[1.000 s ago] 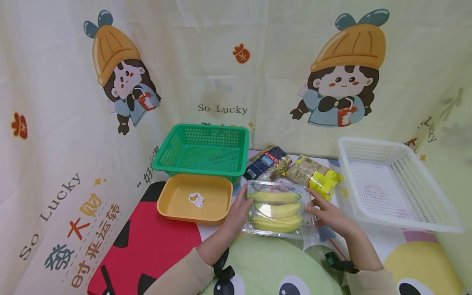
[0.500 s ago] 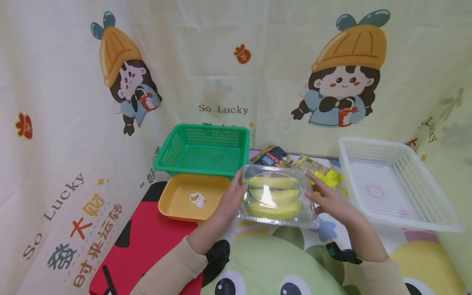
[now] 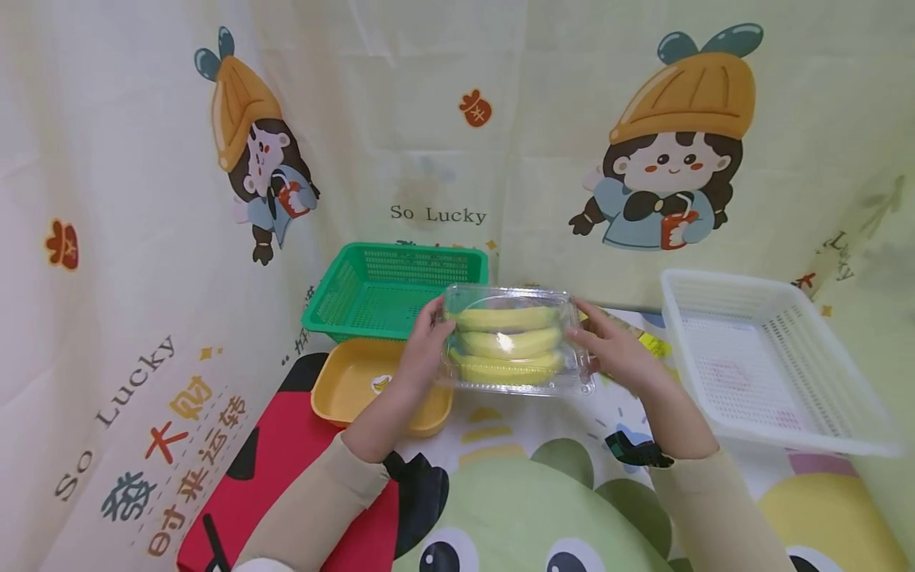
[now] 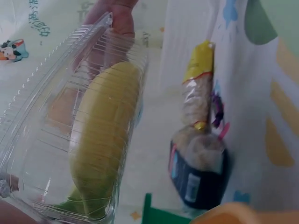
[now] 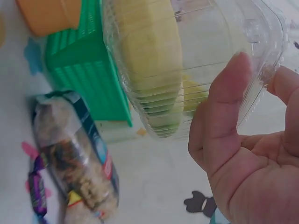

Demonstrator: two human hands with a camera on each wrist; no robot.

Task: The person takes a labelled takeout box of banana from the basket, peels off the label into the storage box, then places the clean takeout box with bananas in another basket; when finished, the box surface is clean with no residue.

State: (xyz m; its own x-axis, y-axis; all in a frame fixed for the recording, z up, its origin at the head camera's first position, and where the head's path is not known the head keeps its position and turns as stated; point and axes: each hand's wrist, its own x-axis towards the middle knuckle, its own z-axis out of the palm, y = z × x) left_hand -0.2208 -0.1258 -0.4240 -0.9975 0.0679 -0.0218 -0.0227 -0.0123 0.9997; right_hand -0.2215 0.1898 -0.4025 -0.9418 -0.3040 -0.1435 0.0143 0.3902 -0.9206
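Both hands hold up a clear plastic clamshell box [image 3: 576, 380], raised over the table and overlapping the green basket's right corner in the head view. Several yellow bananas [image 3: 509, 345] lie side by side inside it. My left hand [image 3: 425, 349] grips the box's left edge, thumb over the rim. At the right edge, my right hand [image 3: 616, 349] pinches the box; in the right wrist view its fingers [image 5: 224, 107] press the ribbed wall. Behind and below the box is a bag of pasta with a dark blue label [image 4: 198, 172], hidden in the head view.
A green perforated basket [image 3: 336, 306] stands at the back left, with an orange-yellow tub [image 3: 332, 397] bearing a banana sticker in front. A white basket [image 3: 722, 342] stands right. A yellow-ended bag [image 3: 654, 343] lies partly behind my right hand. A purple wrapped candy [image 5: 38, 191] shows nearby.
The banana box has been lifted off the table, moving up and slightly left in both hands. It now covers the pasta bag and part of the yellow-ended bag.
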